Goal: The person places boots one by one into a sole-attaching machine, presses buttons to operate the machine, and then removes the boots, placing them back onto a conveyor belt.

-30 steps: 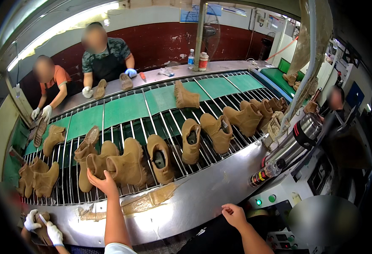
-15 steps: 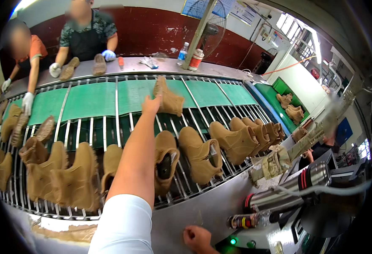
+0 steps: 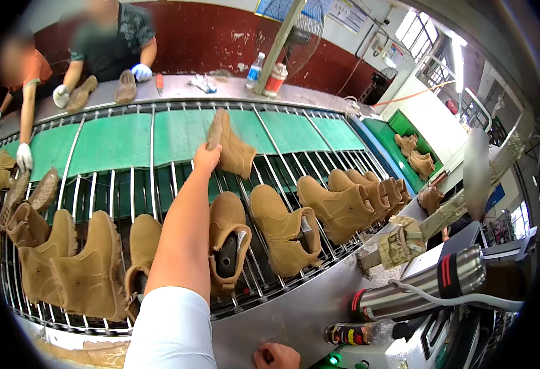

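My left arm reaches out over the conveyor of metal rods. At its end, my left hand (image 3: pixel 207 158) is closed on the sole side of a tan boot (image 3: pixel 238 154), which it holds above the rods at the near edge of the green belt (image 3: pixel 179 132). Below my forearm, a row of tan boots lies on the rods, among them an open-topped boot (image 3: pixel 227 237) and another boot (image 3: pixel 282 230) to its right. Low in the view, my right hand (image 3: pixel 276 357) is curled into a loose fist by the metal edge, with nothing visible in it.
Across the conveyor, two people in gloves handle soles (image 3: pixel 125 87) and boots. A steel flask (image 3: pixel 417 286) and a plastic bottle (image 3: pixel 359 334) lie at my right, by a machine. A post (image 3: pixel 279 46) and a fan stand at the far bench. More boots sit in a green bin (image 3: pixel 399 123).
My left hand has brought the boot slightly toward me, off the green belt onto the rods' side. The whole view has shifted a little. My right hand stays curled.
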`<control>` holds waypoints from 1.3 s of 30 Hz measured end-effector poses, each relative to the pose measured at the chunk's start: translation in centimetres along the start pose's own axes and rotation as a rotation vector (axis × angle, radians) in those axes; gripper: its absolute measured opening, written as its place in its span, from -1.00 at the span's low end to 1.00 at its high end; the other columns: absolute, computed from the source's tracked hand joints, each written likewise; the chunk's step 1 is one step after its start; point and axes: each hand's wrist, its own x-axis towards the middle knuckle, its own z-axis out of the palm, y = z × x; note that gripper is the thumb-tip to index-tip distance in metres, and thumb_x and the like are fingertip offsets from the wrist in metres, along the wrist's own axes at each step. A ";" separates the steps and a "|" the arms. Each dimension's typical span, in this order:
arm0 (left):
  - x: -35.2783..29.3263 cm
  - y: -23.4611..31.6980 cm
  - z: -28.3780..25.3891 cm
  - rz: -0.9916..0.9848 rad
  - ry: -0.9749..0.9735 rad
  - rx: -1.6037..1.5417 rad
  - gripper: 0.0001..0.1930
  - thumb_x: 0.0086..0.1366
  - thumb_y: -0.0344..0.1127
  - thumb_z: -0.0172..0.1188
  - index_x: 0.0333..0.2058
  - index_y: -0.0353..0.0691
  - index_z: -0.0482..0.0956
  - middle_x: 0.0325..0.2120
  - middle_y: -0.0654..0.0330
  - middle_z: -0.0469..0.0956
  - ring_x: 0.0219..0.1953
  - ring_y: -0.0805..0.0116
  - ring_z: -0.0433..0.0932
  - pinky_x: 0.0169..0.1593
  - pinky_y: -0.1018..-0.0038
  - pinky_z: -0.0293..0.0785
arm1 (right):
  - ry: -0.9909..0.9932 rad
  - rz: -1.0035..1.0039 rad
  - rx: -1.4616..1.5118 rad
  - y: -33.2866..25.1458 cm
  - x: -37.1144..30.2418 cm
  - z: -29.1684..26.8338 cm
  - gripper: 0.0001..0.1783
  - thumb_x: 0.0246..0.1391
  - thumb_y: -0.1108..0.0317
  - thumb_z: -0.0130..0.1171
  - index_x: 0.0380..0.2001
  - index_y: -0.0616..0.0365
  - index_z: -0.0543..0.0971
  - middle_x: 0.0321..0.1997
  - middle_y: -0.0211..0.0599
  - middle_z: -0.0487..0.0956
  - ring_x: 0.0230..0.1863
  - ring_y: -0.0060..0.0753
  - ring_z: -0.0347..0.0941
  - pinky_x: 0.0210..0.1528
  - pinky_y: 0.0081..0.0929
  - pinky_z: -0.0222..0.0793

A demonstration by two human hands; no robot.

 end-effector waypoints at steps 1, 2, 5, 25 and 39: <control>-0.1 0.3 -1.6 -0.031 0.001 -0.030 -0.39 0.04 -0.07 0.28 0.04 -0.28 0.45 -0.07 -0.05 0.52 -0.02 0.13 0.50 0.03 0.35 0.40 | -0.017 -0.026 -0.012 0.0 0.0 -0.2 -0.87 -0.12 0.36 0.24 -0.44 0.08 0.52 -0.62 -0.27 0.46 -0.58 -0.19 0.43 -0.50 -0.30 0.35; -0.5 0.3 -3.6 -0.080 -0.057 -0.130 -0.40 0.05 -0.09 0.28 0.04 -0.27 0.44 -0.08 -0.02 0.52 -0.05 0.12 0.51 0.00 0.28 0.42 | -0.047 -0.002 -0.005 0.1 0.1 0.0 -0.88 -0.15 0.34 0.26 -0.50 0.06 0.52 -0.65 -0.31 0.45 -0.61 -0.22 0.42 -0.53 -0.33 0.34; -11.0 7.7 -3.0 -0.391 -0.272 -0.644 -0.41 0.11 -0.10 0.26 0.08 -0.23 0.37 -0.05 0.06 0.46 -0.05 0.10 0.48 -0.07 0.06 0.46 | -0.058 0.154 -0.041 2.0 -1.3 0.9 -0.83 -0.18 0.23 0.30 -0.61 0.02 0.52 -0.72 -0.40 0.43 -0.65 -0.26 0.41 -0.56 -0.36 0.32; -68.3 8.1 -24.9 -0.921 -1.330 -1.582 -0.25 0.22 0.20 -0.01 0.23 -0.21 0.16 0.09 -0.28 0.29 0.05 -0.38 0.35 0.06 -0.20 0.33 | -0.423 -0.326 2.085 -6.5 -12.6 -9.3 -0.27 0.11 -0.15 0.01 0.18 0.16 0.29 0.18 -0.18 0.38 0.18 -0.22 0.31 0.24 -0.22 0.18; -73.4 25.3 -20.1 -0.135 -1.665 -0.049 -0.69 0.41 -0.35 -0.14 -0.29 -0.47 0.54 -0.38 0.01 0.59 -0.36 0.29 0.60 -0.25 0.43 0.59 | 0.407 0.224 1.711 3.0 -33.3 -24.7 -0.06 -0.23 0.31 0.25 0.27 0.14 0.09 0.18 -0.14 0.34 0.15 -0.12 0.32 0.17 -0.17 0.25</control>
